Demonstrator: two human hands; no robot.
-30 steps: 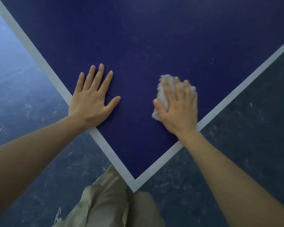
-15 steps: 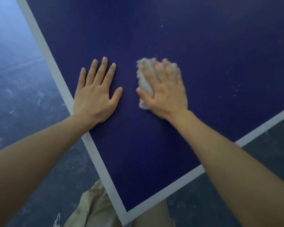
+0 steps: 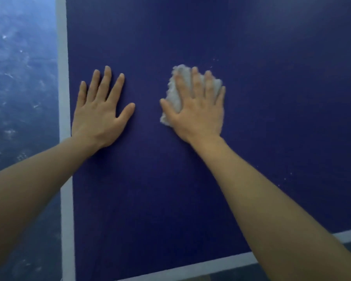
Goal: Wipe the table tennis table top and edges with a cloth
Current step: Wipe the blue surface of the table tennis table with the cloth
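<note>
Cloth (image 3: 175, 96) pushed farther from the table (image 3: 272, 57) corner under flat right hand (image 3: 199, 112); left hand (image 3: 100, 114) flat, bracing; specks (image 3: 215, 60) ahead, wiping unfinished.

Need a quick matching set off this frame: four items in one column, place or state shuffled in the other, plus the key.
Items
1. left hand
2. right hand
3. cloth
4. white line

Descriptions
A. crumpled, pale, under a palm
B. flat and bare on the blue table top, fingers spread
C. runs along the table's left edge
D. presses down on the cloth

Pairs: 1-B, 2-D, 3-A, 4-C
</note>
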